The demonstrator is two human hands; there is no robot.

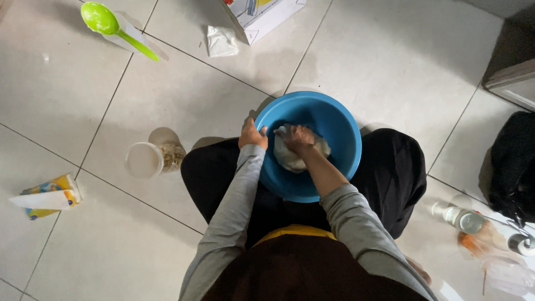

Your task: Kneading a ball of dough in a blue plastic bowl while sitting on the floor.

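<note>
Dough, a pale lump, lies in the bottom of the blue bowl, which sits on the tiled floor between the person's knees. The right hand presses down on top of the dough, fingers curled into it. The left hand grips the bowl's left rim, thumb inside, fingers outside.

Left of the bowl, near the person's knee, a clear jar lies on its side, with something brownish inside. Farther left of the bowl lies a yellow carton. Up and far left of the bowl a green spoon rests on a pale wrapper. Above the bowl stands a cardboard box, with a crumpled white packet just beside it. Right of the bowl, low down, lie a clear bottle and some plastic packaging; a black bag lies beyond them.
</note>
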